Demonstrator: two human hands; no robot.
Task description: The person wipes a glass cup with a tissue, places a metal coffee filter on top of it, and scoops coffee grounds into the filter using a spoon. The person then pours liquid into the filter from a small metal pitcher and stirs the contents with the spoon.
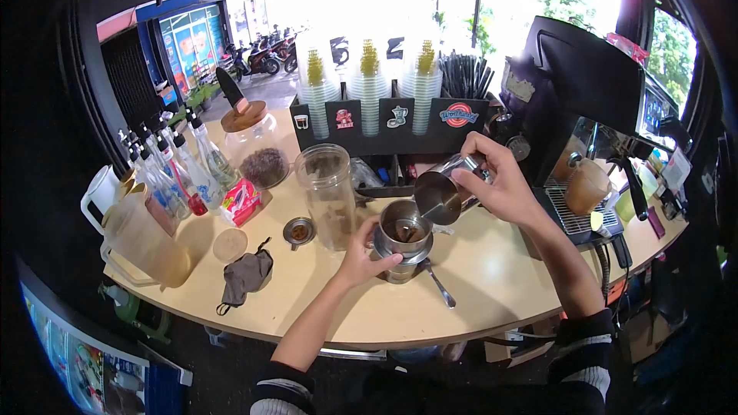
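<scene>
My left hand (pixel 361 260) is closed around a metal coffee drip filter (pixel 406 241), which sits upright on a cup (pixel 403 270) on the table. Dark brown contents show inside the filter. In my right hand (pixel 498 180) is a steel milk pitcher (pixel 438 198), tilted left with its lip close above the filter's rim. Whether liquid is flowing I cannot make out. A metal spoon (pixel 439 287) lies just right of the cup. Behind my left hand stands a tall clear jar (pixel 323 188). Further left, a small round metal piece (pixel 299 231) holds something brown.
Syrup bottles (pixel 175 173), plastic jugs (pixel 146 242) and a jar of dark beans (pixel 264 161) crowd the left. A crumpled grey cloth item (pixel 247 277) lies near the front. Cup stacks fill a black organizer (pixel 357 119) behind; a coffee machine (pixel 580 77) stands right.
</scene>
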